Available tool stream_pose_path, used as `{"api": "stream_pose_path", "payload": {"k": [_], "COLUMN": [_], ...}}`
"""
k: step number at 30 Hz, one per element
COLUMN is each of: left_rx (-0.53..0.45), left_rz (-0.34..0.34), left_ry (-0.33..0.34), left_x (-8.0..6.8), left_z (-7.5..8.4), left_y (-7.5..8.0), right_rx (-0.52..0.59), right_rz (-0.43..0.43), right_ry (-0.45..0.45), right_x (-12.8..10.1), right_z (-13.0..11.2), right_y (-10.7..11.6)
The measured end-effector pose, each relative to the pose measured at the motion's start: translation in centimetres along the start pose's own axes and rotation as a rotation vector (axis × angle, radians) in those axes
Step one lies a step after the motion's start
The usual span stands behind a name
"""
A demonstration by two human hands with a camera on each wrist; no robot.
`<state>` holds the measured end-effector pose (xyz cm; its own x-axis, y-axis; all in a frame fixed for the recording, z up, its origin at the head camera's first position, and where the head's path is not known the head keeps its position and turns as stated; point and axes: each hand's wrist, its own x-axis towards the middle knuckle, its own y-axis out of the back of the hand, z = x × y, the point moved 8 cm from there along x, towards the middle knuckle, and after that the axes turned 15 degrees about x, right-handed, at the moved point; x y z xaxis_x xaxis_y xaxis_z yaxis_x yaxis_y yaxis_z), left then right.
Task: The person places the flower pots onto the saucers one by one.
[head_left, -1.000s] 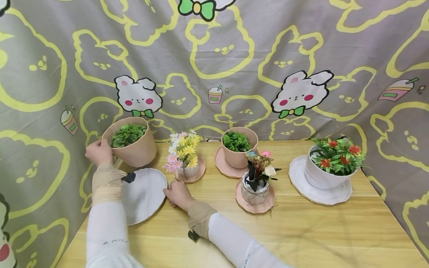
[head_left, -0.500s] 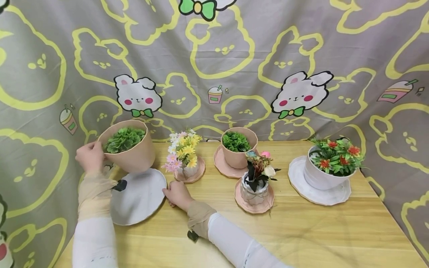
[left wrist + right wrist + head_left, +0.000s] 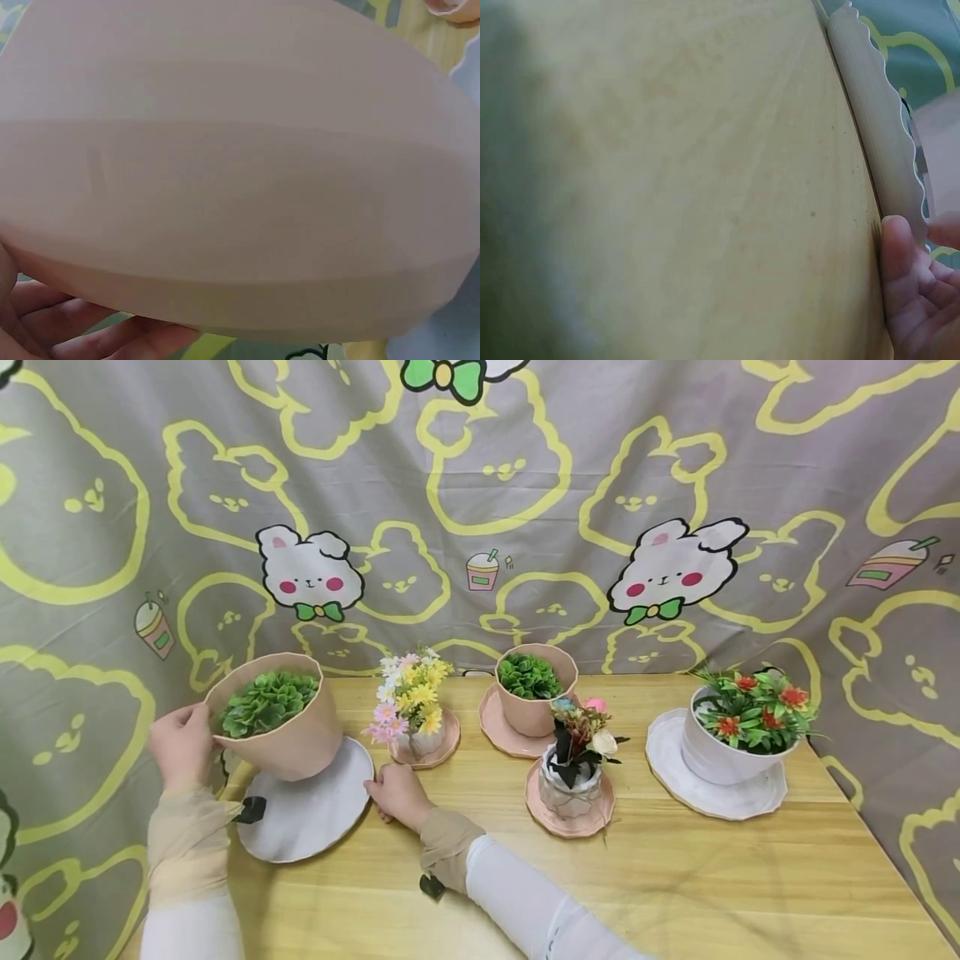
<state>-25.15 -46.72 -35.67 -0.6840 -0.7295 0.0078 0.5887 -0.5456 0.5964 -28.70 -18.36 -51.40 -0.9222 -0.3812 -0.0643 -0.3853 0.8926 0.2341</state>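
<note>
My left hand (image 3: 182,742) grips the left rim of a large peach flowerpot (image 3: 300,735) holding a green leafy plant (image 3: 272,702). The pot is tilted and hangs over the back of a white scalloped saucer (image 3: 307,827); whether its base touches the saucer cannot be told. In the left wrist view the pot's wall (image 3: 240,187) fills most of the frame, with curled fingers (image 3: 67,322) at its edge. My right hand (image 3: 400,795) pinches the saucer's right edge. The right wrist view has its thumb and finger at the saucer's wavy rim (image 3: 874,112).
Close to the right hand, a pot of pastel daisies (image 3: 416,702) stands on a pink saucer. Further right are a smaller peach pot (image 3: 528,714), a small white rose pot (image 3: 570,793) and a white pot with red flowers (image 3: 738,756). A patterned curtain (image 3: 480,485) hangs behind the wooden table (image 3: 675,885).
My left hand has carried the peach flowerpot leftward and nearer to me, over the white saucer. The right hand has stayed at the saucer's edge.
</note>
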Motion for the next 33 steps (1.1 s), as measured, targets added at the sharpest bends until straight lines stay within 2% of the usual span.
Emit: {"api": "stream_pose_path", "payload": {"k": [10,12,18,21,25,30,33], "left_rx": [-0.012,0.012,0.128,0.139,0.060,-0.111,-0.155], "left_rz": [-0.005,-0.002,0.023,0.030,0.031,0.017,0.020], "left_ry": [0.006,0.009,-0.045,-0.049,-0.025,0.031,0.049], "left_x": [-2.0,-2.2,-3.2,-3.4,-3.5,-3.7,-3.8], "left_z": [-2.3,-2.8,-3.3,-3.5,-4.1,-4.8,-5.0], "left_y": [0.9,1.0,1.0,0.9,0.5,0.0,0.0], "right_rx": [0.011,-0.001,0.002,0.001,-0.002,0.000,-0.002], "right_rz": [-0.004,-0.003,-0.004,-0.005,-0.008,-0.006,-0.005], "right_ry": [0.011,0.014,0.018,0.018,0.021,0.032,0.036], "right_x": [-0.2,-0.3,-0.4,-0.5,-0.5,-0.4,-0.4], "right_z": [-0.5,-0.6,-0.7,-0.7,-0.7,-0.8,-0.8], "right_y": [0.2,0.2,0.3,0.3,0.3,0.4,0.4]}}
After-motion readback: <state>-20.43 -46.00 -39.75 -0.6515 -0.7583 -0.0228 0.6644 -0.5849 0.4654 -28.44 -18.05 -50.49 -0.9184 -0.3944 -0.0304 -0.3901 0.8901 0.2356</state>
